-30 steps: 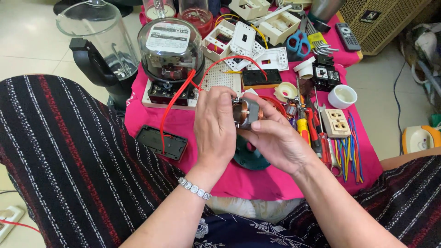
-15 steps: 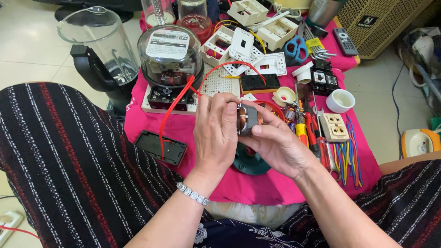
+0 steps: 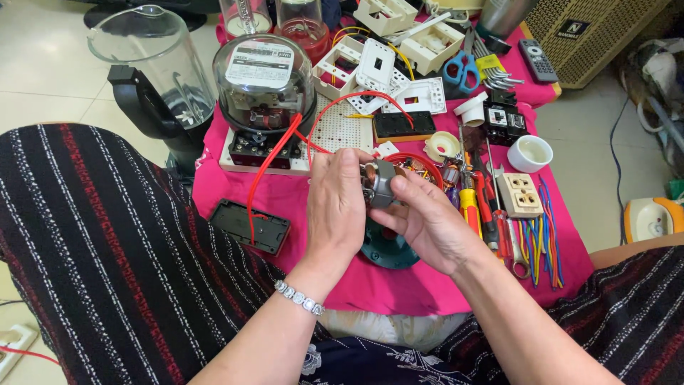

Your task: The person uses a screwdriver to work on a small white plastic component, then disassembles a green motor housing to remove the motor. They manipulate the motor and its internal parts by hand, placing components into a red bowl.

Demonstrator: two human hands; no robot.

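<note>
While both hands meet above the pink cloth point(image 3: 235, 196), the left hand point(image 3: 338, 207) and the right hand point(image 3: 427, 224) hold a small motor point(image 3: 377, 182) with copper windings between them, fingers curled closed around its grey body. The motor sits above a dark green round base point(image 3: 388, 249). A glass-domed electricity meter point(image 3: 263, 82) with a red wire point(image 3: 267, 167) stands just behind. Screwdrivers point(image 3: 470, 203) lie to the right.
</note>
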